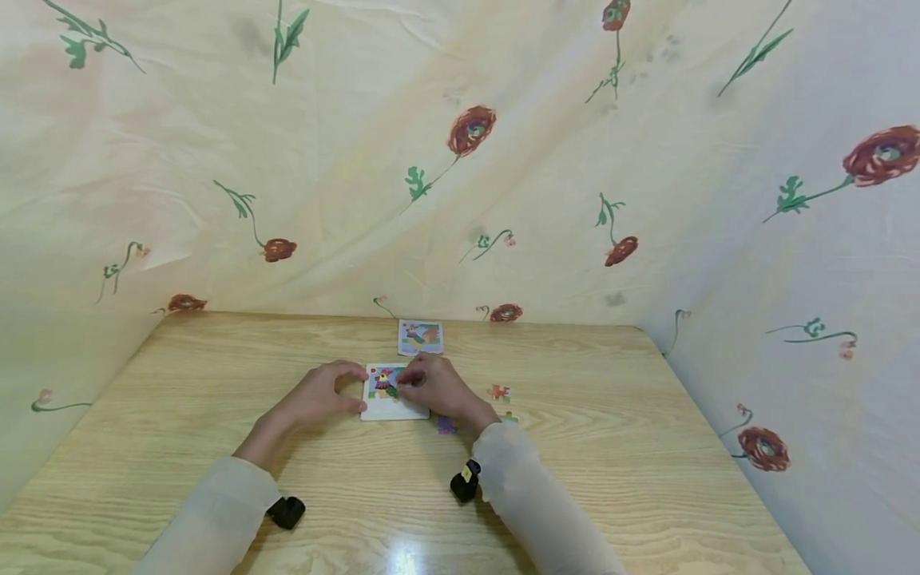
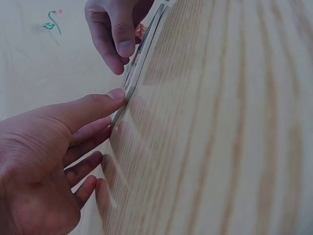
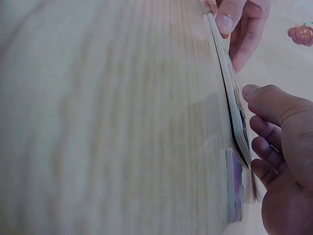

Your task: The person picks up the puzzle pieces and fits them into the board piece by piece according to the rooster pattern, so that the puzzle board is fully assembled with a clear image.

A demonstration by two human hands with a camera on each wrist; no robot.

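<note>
A small white-framed jigsaw board [image 1: 391, 410] with a partly filled bird picture lies flat on the table. My left hand [image 1: 316, 395] holds its left side, thumb at the near corner and fingers at the far one; the left wrist view shows the thumb tip on the board's edge. Over the right half of the picture, my right hand [image 1: 442, 391] has its thumb and bent fingers pointed down, fingertips close at the surface. I cannot tell whether a piece sits between them. A purple puzzle piece [image 1: 446, 426] lies beside the board's near right corner, under the right wrist.
Behind the board lies a picture card [image 1: 420, 337] with a similar bird. To the right of my right hand are an orange puzzle piece [image 1: 499, 392] and a green one [image 1: 509, 417]. A flowered cloth [image 1: 345, 160] hangs around the wooden table [image 1: 611, 447].
</note>
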